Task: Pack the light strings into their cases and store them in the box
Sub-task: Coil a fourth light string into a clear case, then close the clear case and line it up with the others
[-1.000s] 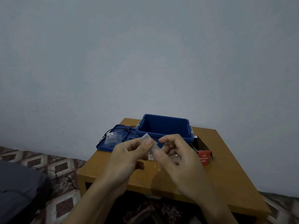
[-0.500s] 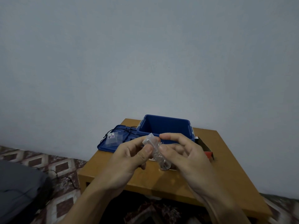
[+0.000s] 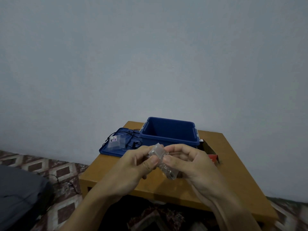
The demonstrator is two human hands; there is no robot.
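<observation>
1. A plain grey-blue wall fills most of the view. Below it lie a patterned tile floor and, at the far left, a dark grey object I cannot identify.
2. The wooden table carries all the task's things.
3. The blue box stands open at the back of the table. The part of its inside that shows holds nothing, so I judge that no case is stored yet.
4. The blue lid lies flat just left of the box, touching it or nearly so, and serves as a tray.
5. The left hand and the right hand are close together above the table's near half, both closed on the same item. The left thumb and fingers pinch its upper end. The right fingers curl round its lower part, with the thumb pressed on its side.
6. That item is a small clear case, held tilted in the air in front of the box. Something pale and bunched shows inside, probably a light string, though it is too blurred to be sure. The step in hand looks like closing or seating this case, after which it can go into the box.
7. A red carton sits to the right of the box, partly hidden by the right hand.
8. A second clear case, with a small label, rests on the lid.
9. A black light string sprawls loose across the lid around that case. It looks unpacked, so at least one string is left to coil, case and store.
</observation>
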